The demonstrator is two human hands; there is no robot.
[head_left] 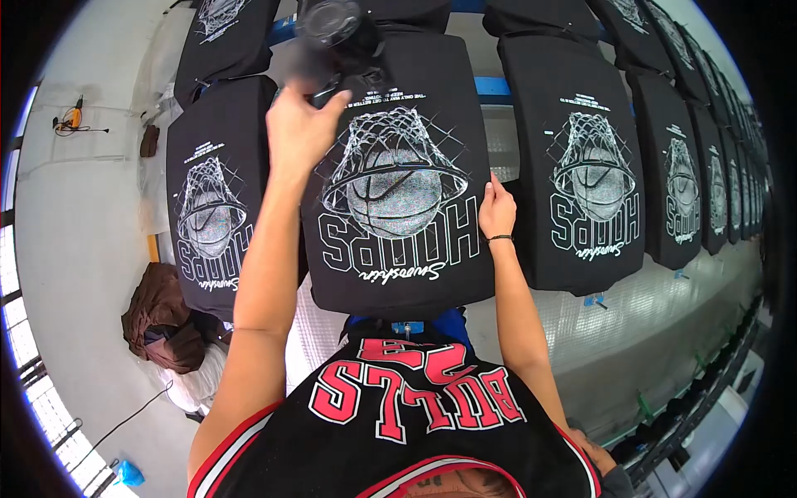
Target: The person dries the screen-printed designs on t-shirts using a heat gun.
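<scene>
A black T-shirt (398, 286) with a white basketball-and-hoop print lies stretched over a board in front of me. Over its upper left part, my left hand (303, 124) is closed around a black hand-held tool (344, 41) with a round end. Motion blur and the angle leave its exact kind unclear. Part of the tool overlaps the small lettering at the top of the print. At the shirt's right edge, my right hand (498, 212) grips the side, thumb on top and the other fingers partly hidden.
Matching printed shirts on boards stand to the left (212, 282) and right (581, 270), with a long row curving away at far right. Brown cloth (162, 319) is heaped at lower left. An orange device (79, 120) with a cord and a blue bag (129, 473) are farther left.
</scene>
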